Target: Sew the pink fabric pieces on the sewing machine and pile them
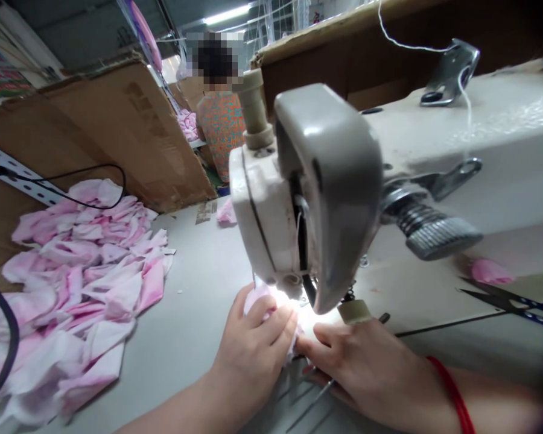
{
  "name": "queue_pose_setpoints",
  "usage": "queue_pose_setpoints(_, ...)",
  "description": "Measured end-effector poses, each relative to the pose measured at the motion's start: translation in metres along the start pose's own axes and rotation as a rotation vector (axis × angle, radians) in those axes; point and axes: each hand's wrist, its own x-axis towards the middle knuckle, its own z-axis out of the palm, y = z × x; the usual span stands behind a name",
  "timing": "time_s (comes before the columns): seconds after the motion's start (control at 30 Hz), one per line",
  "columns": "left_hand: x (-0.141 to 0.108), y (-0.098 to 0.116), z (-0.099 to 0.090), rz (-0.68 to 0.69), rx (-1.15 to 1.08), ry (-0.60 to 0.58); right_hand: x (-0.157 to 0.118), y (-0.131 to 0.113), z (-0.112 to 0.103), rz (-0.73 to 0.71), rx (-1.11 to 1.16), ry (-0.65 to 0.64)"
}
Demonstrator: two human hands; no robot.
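Observation:
A small piece of pink and white fabric (259,298) lies under the lit needle area of a white sewing machine (256,211). My left hand (256,340) is closed on this fabric, its fingers bent over the cloth left of the needle. On the other side, my right hand (359,361), with a red band at the wrist, touches the fabric's right edge with thumb and index finger. Slim metal tweezers (314,401) stick out beneath the right palm, held by its curled fingers. The machine head hides part of the cloth.
Pink and white fabric pieces (85,265) are heaped at the left, near a black cable (2,361). Dark-handled scissors (511,301) and a pink scrap (492,272) lie right. Cardboard (95,132) stands behind; a person (221,126) sits beyond.

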Motion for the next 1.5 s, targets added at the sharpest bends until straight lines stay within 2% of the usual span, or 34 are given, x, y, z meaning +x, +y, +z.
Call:
queue_pose_setpoints(0.17,0.003,0.001,-0.003,0.001,0.027,0.066,0.002,-0.002,0.0,0.017,-0.022,-0.038)
queue_pose_setpoints(0.3,0.002,0.003,-0.002,-0.017,0.031,0.048,0.0,0.0,-0.008,0.054,-0.004,-0.053)
queue_pose_setpoints(0.4,0.0,0.005,-0.001,-0.017,0.048,0.043,-0.007,0.013,-0.017,0.048,0.042,0.01)
queue_pose_setpoints(0.5,-0.001,0.006,-0.002,-0.005,0.064,0.02,-0.013,0.03,-0.02,0.191,-0.069,0.171)
queue_pose_setpoints(0.57,-0.001,0.007,-0.003,0.011,0.077,0.016,-0.014,0.038,-0.015,0.267,-0.174,0.235)
queue_pose_setpoints(0.73,0.0,0.008,-0.003,0.009,0.092,0.017,-0.008,0.04,-0.004,0.252,-0.251,0.19)
queue_pose_setpoints(0.9,0.006,0.003,0.005,-0.008,0.097,0.084,0.0,0.04,-0.012,0.37,-0.242,0.198)
queue_pose_setpoints(1.1,0.009,-0.002,0.016,-0.061,0.135,-0.011,0.006,0.046,-0.014,0.38,-0.251,0.166)
queue_pose_setpoints(1.27,0.004,-0.001,0.012,-0.018,0.172,0.034,0.006,0.05,-0.007,0.39,-0.337,0.206)
queue_pose_setpoints(1.37,0.003,-0.002,0.007,-0.002,0.119,0.012,0.005,0.051,-0.007,0.354,-0.352,0.263)
queue_pose_setpoints(1.5,0.004,-0.002,0.008,-0.017,0.119,0.005,0.006,0.049,-0.011,0.326,-0.343,0.254)
